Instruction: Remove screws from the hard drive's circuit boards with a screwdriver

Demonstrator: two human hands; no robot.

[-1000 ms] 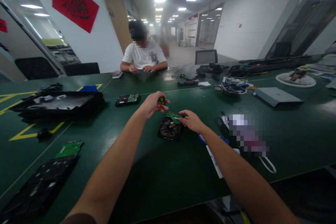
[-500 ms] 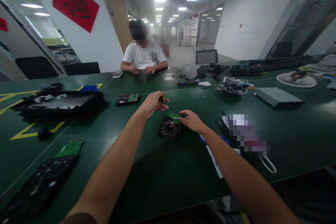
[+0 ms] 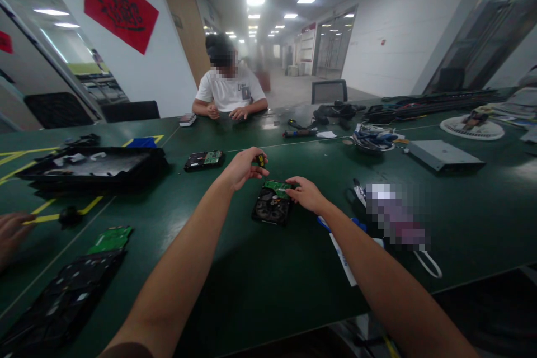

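A hard drive [image 3: 272,207] lies on the green table with its green circuit board facing up. My left hand [image 3: 243,169] is closed round the black-and-yellow handle of a screwdriver [image 3: 260,160], above the drive's far left corner. Most of the shaft is too fine to make out. My right hand [image 3: 307,193] grips the drive's right edge near the circuit board, thumb and fingers bent. Its fingertips partly hide the board there.
Another hard drive [image 3: 204,160] lies left of my left hand. A black tray [image 3: 121,162] and several drives [image 3: 62,291] are at left. A co-worker's hand [image 3: 12,232] is at the left edge; a person [image 3: 230,89] sits opposite. A silver metal box [image 3: 447,155] is at right.
A co-worker's hand has come into view at the left edge. My hands and the hard drive have barely moved.
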